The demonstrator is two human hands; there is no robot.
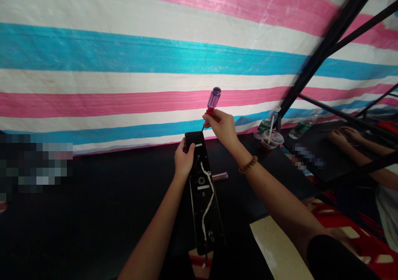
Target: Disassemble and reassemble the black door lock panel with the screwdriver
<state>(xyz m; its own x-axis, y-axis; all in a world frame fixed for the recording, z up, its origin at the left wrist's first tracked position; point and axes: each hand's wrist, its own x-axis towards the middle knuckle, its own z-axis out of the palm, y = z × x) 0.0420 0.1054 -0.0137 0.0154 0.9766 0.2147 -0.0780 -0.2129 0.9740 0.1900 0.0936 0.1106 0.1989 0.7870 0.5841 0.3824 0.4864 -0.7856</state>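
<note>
A long black panel [199, 205] with a white cable [209, 201] along its back leans over the near edge of the dark table. Around its upper left side my left hand [184, 158] is closed, thumb on the face. My right hand [221, 124] pinches a screwdriver [214, 99] with a clear purple handle and red collar. Its shaft points down at the panel's top right corner; whether the tip touches a screw cannot be made out. Just right of the panel, a second clear pinkish handle [220, 176] lies on the table, partly hidden behind the panel.
A plastic cup with a straw [272, 140] and a water bottle [264, 126] stand to the right by a black metal frame [306, 71]. Another bottle [303, 127] is beyond. Another person's hands [343, 136] rest at the adjoining table. Striped sheeting [139, 54] hangs behind.
</note>
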